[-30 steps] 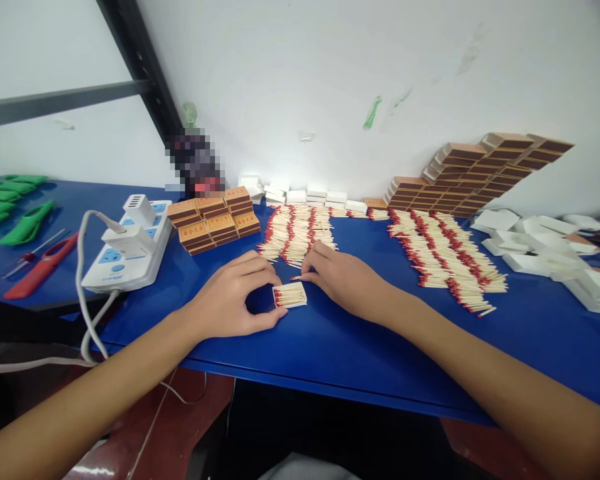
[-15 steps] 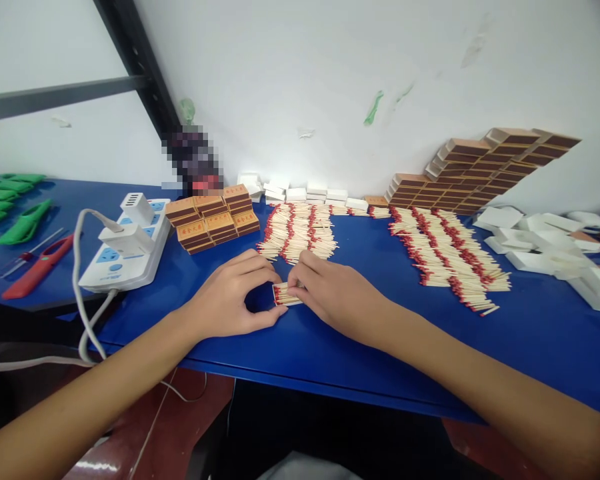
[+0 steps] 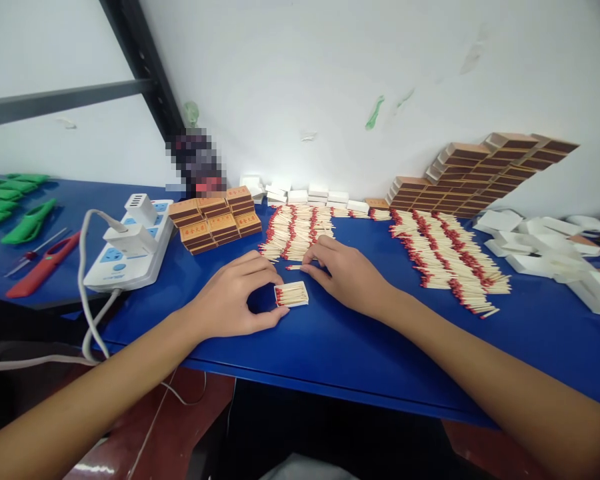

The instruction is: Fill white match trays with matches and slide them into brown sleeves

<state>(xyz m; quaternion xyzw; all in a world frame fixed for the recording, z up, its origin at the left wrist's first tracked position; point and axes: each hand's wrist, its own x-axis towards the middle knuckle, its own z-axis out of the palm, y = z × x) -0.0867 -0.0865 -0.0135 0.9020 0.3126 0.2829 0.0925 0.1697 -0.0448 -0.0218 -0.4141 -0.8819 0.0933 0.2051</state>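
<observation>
My left hand (image 3: pixel 237 293) curves round the left end of a small white matchbox tray (image 3: pixel 305 294), its thumb at the near side and fingers at the far side. Red-headed matches (image 3: pixel 291 293) lie in the tray, heads to the left. Beyond the tray's right end, my right hand (image 3: pixel 343 270) pinches a match (image 3: pixel 294 267) between thumb and forefinger; whether it is more than one I cannot tell. Just behind both hands spreads a pile of loose matches (image 3: pixel 300 230) in rows.
Filled-out stacks of brown matchboxes stand at left (image 3: pixel 220 223) and back right (image 3: pixel 480 173). More matches (image 3: pixel 445 257) lie to the right, beside scattered white trays (image 3: pixel 545 243). A power strip (image 3: pixel 130 257) with cables, a red lighter (image 3: pixel 45 267) and green lighters (image 3: pixel 29 222) occupy the left.
My right hand has lifted off the tray and moved up and right toward the match pile; a match now shows at its fingertips. The left hand stays at the tray.
</observation>
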